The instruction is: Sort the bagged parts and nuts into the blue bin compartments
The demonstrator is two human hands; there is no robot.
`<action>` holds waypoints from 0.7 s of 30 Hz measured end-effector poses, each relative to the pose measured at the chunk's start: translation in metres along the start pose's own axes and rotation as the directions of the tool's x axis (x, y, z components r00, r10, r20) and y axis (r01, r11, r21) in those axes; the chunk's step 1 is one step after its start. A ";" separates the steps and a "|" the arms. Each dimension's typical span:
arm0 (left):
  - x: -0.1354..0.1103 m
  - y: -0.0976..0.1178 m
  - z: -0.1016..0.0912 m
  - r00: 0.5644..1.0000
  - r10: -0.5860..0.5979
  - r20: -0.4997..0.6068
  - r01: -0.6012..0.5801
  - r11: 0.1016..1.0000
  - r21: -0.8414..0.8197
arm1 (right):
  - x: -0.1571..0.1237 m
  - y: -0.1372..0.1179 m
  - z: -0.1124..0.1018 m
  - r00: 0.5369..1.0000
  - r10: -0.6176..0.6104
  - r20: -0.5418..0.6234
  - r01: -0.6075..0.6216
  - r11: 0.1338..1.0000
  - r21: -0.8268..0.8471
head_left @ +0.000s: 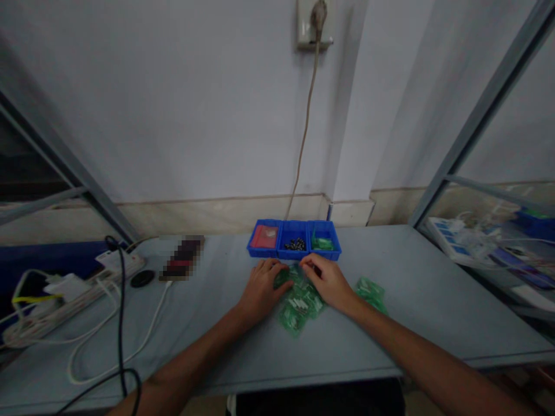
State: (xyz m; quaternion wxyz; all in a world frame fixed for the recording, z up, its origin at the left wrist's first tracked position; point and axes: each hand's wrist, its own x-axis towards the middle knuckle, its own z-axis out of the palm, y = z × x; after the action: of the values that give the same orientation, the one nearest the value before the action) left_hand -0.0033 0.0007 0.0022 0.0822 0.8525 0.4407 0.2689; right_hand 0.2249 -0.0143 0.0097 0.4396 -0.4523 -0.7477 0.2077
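Observation:
In the head view, a pile of green plastic packets [298,312] with small pale pieces inside lies on the table between my hands. My left hand [261,287] rests at the pile's left edge, thumb and fingers apart. On the other side, my right hand [327,280] has its fingertips pinched together above the packets; what they hold is too small to make out. Just behind my hands stands a blue three-part tray [265,253]. Its left compartment holds red packets [264,236], the middle one small black and silver parts [295,244], the right one green packets [321,243].
More green packets [372,293] lie beside my right forearm. To the left are a blurred-out phone [182,258] on a white cable, a black disc [142,278] and a loaded power strip [65,300]. A black cable [122,312] hangs in front. Another power strip [451,240] is at right.

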 end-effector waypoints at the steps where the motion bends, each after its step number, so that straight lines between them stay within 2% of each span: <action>1: 0.000 0.001 -0.001 1.000 -0.001 0.003 0.001 1.000 -0.008 | 0.000 0.001 0.001 1.000 -0.023 0.018 0.024 0.999 -0.028; 6: 0.002 0.001 -0.004 0.999 0.032 -0.036 -0.033 0.998 -0.046 | -0.003 0.006 0.003 0.993 -0.056 0.103 0.067 0.992 -0.106; 11: 0.004 0.002 -0.007 0.986 0.057 -0.159 -0.076 0.990 -0.116 | -0.004 0.004 0.003 0.987 -0.102 0.121 0.114 0.989 -0.098; 14: 0.004 0.004 -0.008 0.978 0.063 -0.197 -0.091 0.987 -0.135 | -0.003 -0.001 0.000 0.983 -0.149 0.107 0.158 0.984 -0.081; 18: 0.000 0.009 -0.008 0.974 0.065 -0.215 -0.100 0.983 -0.155 | -0.003 -0.006 -0.002 0.979 -0.178 0.098 0.181 0.983 -0.022; 21: -0.001 0.011 -0.007 0.980 0.010 -0.200 -0.060 0.968 -0.244 | -0.003 -0.007 -0.002 0.982 -0.167 0.089 0.164 0.986 0.038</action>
State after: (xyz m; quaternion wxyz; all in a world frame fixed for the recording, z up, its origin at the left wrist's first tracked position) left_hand 0.0001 -0.0074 0.0115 0.1396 0.8121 0.3943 0.4067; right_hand 0.2232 -0.0203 0.0144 0.4272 -0.3718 -0.7990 0.2022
